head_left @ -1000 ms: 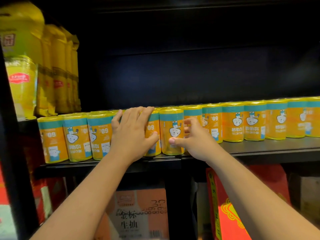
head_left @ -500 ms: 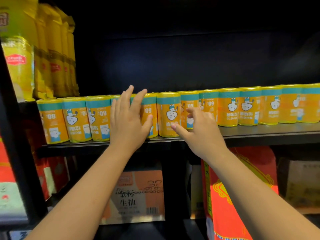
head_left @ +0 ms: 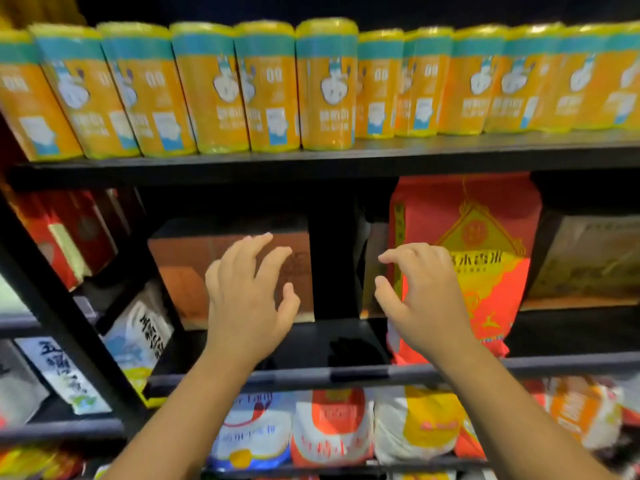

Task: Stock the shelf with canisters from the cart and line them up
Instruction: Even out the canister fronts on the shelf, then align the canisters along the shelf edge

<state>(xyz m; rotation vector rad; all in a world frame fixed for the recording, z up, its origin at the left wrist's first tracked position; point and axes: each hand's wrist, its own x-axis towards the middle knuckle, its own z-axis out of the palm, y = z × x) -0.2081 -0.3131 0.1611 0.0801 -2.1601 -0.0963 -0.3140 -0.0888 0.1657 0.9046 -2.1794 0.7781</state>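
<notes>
Both hands empty, below the stocked shelf.
Left hand [head_left: 247, 303] and right hand [head_left: 424, 299] hung loosely curled, gripping nothing, before the lower bay. Orange-and-teal cylindrical canisters [head_left: 325, 84] stood in a row on the black metal shelf [head_left: 346, 157] above, left group nearer the lip. Risk: a careless nudge there could tip one off.

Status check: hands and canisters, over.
Left hand open, empty. Right hand open, empty. Canisters in a row on shelf, untouched. Nothing in the way.
</notes>
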